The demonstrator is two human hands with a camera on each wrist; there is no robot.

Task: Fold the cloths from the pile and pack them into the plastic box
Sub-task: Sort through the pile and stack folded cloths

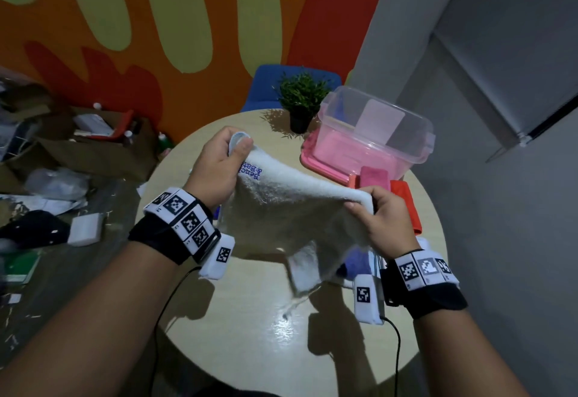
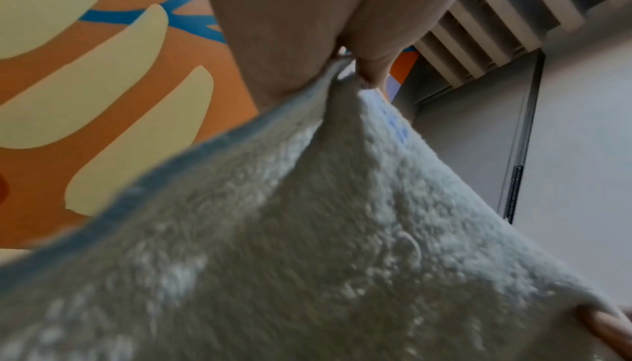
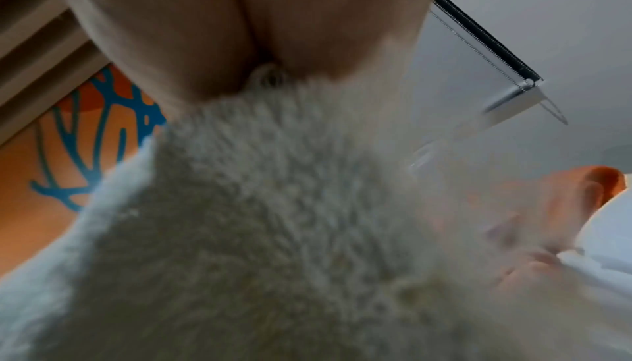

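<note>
Round table from the head view: white cloth held above it, top edge slanting far-left to near-right, between left hand and right hand, plastic box beyond. Left wrist view: fingers pinch its corner. Right wrist view: fingers clamp the cloth.

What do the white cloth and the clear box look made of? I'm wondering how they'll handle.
White cloth: terry-like fabric, probably cotton or microfibre; fuzzy looped pile, limp drape between both hands. Clear box: see-through, glossy, moulded rim, so likely rigid plastic.
</note>
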